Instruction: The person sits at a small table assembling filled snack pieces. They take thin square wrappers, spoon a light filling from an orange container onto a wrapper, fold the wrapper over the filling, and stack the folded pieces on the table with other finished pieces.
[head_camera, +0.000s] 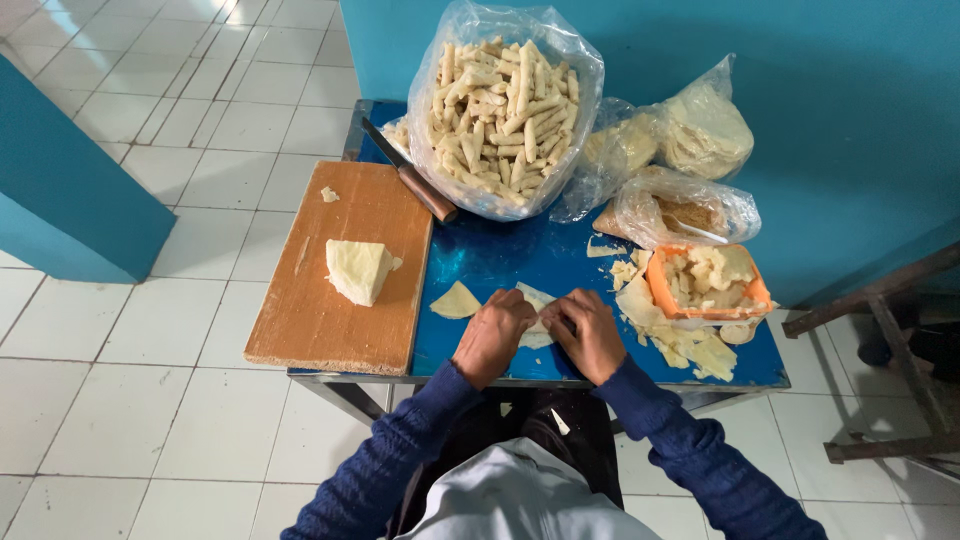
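Observation:
My left hand (493, 334) and my right hand (588, 334) press side by side on a thin pale sheet of dough (536, 300) lying on the blue tabletop (500, 255). Both hands curl over the sheet, fingers bent, and hide most of it. A small triangular piece of dough (456, 301) lies just left of my left hand. A block of white cheese (358, 270) rests on a wooden cutting board (345, 290) at the left side of the table.
A big clear bag of rolled dough sticks (505, 105) stands at the back, a knife (412, 178) leaning beside it. Smaller bags (680, 205) and an orange tub of cheese pieces (708, 283) sit right. A wooden frame (890, 350) stands beside the table.

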